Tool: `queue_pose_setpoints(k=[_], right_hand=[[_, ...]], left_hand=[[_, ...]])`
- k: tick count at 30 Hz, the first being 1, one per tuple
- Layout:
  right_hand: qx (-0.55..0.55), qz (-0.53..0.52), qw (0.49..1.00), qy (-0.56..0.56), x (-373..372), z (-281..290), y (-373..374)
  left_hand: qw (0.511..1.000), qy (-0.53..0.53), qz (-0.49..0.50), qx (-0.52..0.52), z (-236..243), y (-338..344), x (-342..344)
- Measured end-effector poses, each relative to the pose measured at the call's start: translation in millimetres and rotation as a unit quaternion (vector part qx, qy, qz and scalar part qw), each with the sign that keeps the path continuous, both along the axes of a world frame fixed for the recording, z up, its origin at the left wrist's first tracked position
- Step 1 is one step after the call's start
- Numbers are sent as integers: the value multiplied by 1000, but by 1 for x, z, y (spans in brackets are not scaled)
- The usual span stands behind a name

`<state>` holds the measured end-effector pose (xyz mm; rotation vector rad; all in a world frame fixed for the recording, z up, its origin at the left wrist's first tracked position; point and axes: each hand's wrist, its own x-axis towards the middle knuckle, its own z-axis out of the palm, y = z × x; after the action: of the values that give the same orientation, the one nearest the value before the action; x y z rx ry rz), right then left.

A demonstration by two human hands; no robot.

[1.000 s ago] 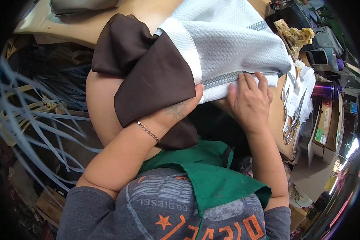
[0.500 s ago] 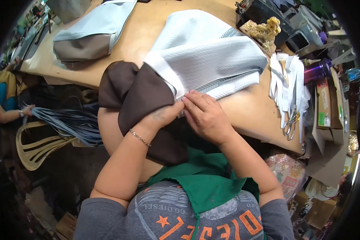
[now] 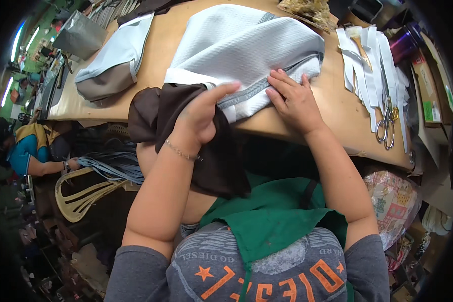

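I'm resting my open right hand (image 3: 295, 102) on the white textured fabric (image 3: 236, 50), which is lying on the table (image 3: 350, 133). My left hand (image 3: 200, 118) is half-curling against brown cloth (image 3: 216, 171), grip unclear; even fingertip pressure is probably suiting the chevron trim (image 3: 251, 91) best.

Tan tabletop (image 3: 347, 126). White textured fabric (image 3: 236, 50) lying rumpled, reaching near edge. Left of fabric: pale-blue and taupe cloth piece (image 3: 117, 58). Beyond fabric, leftward: dark brown cloth (image 3: 150, 6). Right of fabric: white strips (image 3: 372, 48), metal scissors (image 3: 386, 123).

Single head-worn fisheye view, facing down over hands (image 3: 297, 104) and table (image 3: 352, 121), close above.
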<state>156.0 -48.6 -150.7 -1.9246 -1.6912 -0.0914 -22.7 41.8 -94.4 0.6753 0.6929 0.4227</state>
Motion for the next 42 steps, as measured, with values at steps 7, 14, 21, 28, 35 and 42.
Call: queue_pose_setpoints(k=[7, 14, 21, 28, 35, 42], right_hand=[[21, -19, 999, 42, 3, -6, -2], [31, -7, 994, 102, 1, -7, -3], [55, -27, 993, 102, 4, -9, -4], [45, -27, 996, 69, 3, -11, -3], [30, -15, 997, 72, 2, -10, -3], [20, -2, 996, 83, 0, -9, -3]], left_hand=[[984, 180, -11, 4, 3, -8, 23], [981, 173, 24, 80, -14, -23, 40], [932, 295, -74, 196, -32, -20, 62], [936, 276, -56, 211, -21, -21, 4], [972, 151, 33, 180, -23, -46, -45], [969, 108, 118, 189, -26, -67, -53]])
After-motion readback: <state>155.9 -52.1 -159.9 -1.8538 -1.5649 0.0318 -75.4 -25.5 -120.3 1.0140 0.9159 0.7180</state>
